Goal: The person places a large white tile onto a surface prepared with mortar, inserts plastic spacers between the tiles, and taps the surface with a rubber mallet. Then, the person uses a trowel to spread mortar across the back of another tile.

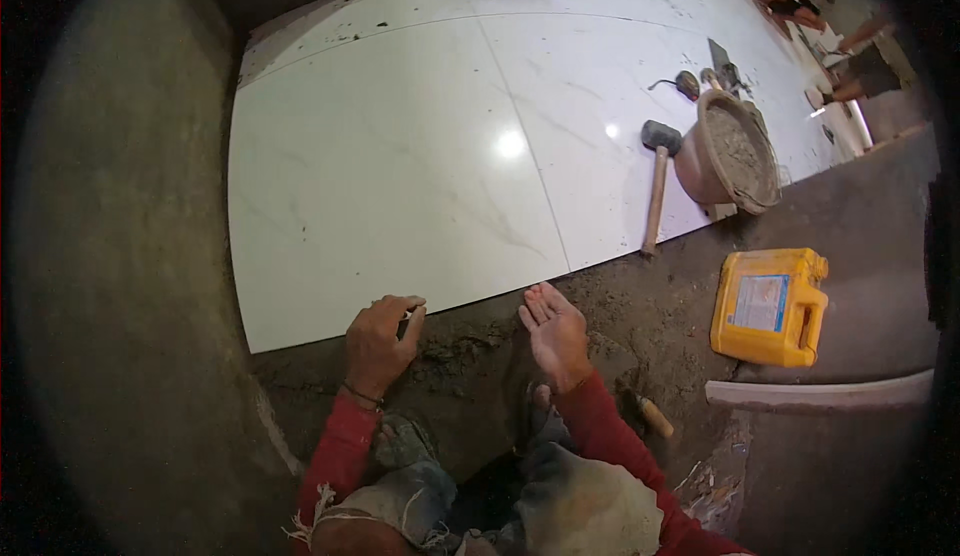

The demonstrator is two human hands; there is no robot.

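My left hand (382, 340) is closed near the front edge of a large white marble-look floor tile (380, 176). Its fingers curl toward the thumb around something small and dark that I cannot make out. To its right, my right hand (556, 334) is turned palm up with the fingers stretched out and holds nothing. Its fingertips are close to the same tile edge, near the joint with the neighbouring tile. Rough, crumbly mortar (460, 356) lies under and between both hands.
A rubber mallet (656, 191) and a bucket of grey mortar (735, 151) stand on the tiles at right. Nearer are a yellow jerrycan (768, 306), a pale strip (820, 393) and a wooden-handled tool (655, 417). A wall (130, 206) borders the left. Two people work far right.
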